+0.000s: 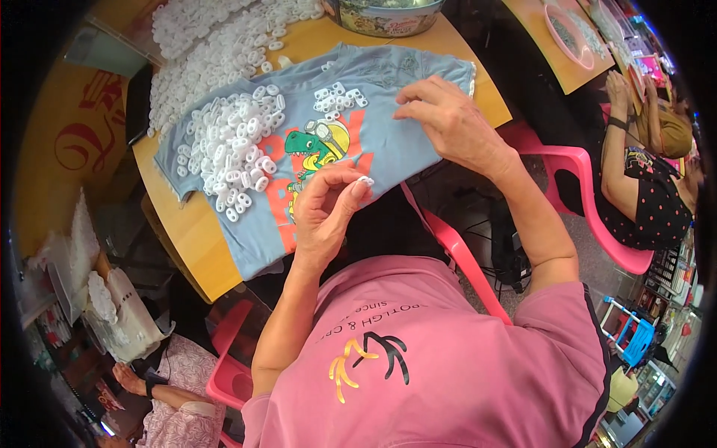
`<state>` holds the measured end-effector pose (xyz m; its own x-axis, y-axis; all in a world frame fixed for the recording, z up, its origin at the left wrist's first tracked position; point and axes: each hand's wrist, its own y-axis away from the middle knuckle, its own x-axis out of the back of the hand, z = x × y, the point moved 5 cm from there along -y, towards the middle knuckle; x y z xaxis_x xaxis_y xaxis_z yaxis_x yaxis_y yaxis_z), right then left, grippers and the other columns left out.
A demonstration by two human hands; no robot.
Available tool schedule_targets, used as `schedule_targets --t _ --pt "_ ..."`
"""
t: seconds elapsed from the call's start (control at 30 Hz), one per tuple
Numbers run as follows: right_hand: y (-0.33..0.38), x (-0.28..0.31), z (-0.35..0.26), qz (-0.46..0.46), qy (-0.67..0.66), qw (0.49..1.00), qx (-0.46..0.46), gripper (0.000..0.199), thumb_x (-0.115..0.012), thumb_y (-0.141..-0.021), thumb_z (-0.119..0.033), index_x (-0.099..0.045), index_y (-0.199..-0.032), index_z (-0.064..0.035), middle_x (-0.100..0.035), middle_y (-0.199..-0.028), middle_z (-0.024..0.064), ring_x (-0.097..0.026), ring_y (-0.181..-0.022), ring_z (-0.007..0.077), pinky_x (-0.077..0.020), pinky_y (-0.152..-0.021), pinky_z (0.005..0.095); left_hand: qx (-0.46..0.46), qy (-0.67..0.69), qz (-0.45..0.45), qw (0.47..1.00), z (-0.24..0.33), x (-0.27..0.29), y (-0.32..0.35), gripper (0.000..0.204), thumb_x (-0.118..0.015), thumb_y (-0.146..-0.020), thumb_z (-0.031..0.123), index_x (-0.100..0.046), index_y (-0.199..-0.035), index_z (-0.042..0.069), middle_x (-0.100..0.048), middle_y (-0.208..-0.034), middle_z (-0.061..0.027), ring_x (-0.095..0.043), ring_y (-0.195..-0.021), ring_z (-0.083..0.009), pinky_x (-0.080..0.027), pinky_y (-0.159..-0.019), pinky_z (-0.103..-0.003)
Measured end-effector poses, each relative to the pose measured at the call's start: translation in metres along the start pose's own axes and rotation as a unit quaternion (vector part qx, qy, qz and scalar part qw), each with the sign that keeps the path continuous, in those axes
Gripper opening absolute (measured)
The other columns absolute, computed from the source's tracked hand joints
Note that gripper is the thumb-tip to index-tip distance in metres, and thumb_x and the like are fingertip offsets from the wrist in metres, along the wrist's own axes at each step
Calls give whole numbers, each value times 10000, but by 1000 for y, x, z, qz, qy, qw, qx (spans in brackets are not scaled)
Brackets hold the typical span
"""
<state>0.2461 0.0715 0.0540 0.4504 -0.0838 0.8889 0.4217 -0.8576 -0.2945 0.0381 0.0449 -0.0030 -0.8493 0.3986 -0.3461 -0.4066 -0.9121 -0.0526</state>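
Observation:
My left hand (326, 216) is closed in a pinch, with a small white plastic piece (365, 180) between thumb and forefinger. My right hand (455, 123) hovers over the right side of a blue-grey T-shirt (403, 153) spread on the table; its fingers are bent and apart, and nothing shows between them. Near its fingertips, small greyish pieces (392, 69) lie scattered on the cloth, too fine to make out. A small group of white pieces (340, 99) sits by the dinosaur print. Further left is a heap of white oval two-hole plastic pieces (237, 142).
A larger pile of white pieces (213, 56) covers the far left of the wooden table (196, 243). A round tub (385, 16) stands at the far edge. Pink chairs (590, 194) are close by. Other people sit at right (646, 175) and lower left (183, 392).

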Motion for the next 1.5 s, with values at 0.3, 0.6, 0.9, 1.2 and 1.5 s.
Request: schedule_targets --t 0.3,0.6,0.9,1.2,1.5 --pt "-15 -19 16 102 109 987 -52 384 -545 -771 64 -640 -1125 -51 -587 -1105 127 -565 -1013 324 -465 -885 397 -8 5 0 1000 -2 1 0 105 -630 -924 28 -601 -1019 -3 -613 -938 -38 -616 -805 -90 -505 -740 -226" --pt "5 -12 -1 58 76 995 2 301 -565 -759 51 -661 -1031 -35 -604 -1096 101 -561 -1021 310 -456 -892 415 -7 -5 8 1000 -1 1 1 110 -627 -930 47 -596 -1023 -3 -615 -935 -42 -627 -810 -100 -515 -721 -229" --pt "-7 -13 10 150 60 987 -13 217 -634 -787 -2 -676 -999 -22 -623 -1010 109 -577 -973 296 -474 -839 386 0 -8 12 1000 -1 0 1 118 -620 -938 59 -592 -1033 -4 -630 -935 -43 -629 -818 -103 -515 -731 -237" --pt "-37 -24 18 115 101 988 -26 114 -689 -801 -154 -680 -868 -62 -612 -890 52 -574 -884 264 -472 -787 384 -15 -27 4 999 1 -1 1 122 -615 -945 76 -588 -1036 -1 -635 -931 -42 -625 -809 -100 -505 -726 -231" --pt "-31 -4 34 160 -121 976 -86 112 -680 -842 -90 -671 -921 -10 -653 -830 96 -633 -752 205 -501 -682 299 -5 -16 2 1000 -1 1 1 96 -614 -938 47 -592 -1015 -5 -629 -941 -52 -626 -809 -105 -508 -715 -231"
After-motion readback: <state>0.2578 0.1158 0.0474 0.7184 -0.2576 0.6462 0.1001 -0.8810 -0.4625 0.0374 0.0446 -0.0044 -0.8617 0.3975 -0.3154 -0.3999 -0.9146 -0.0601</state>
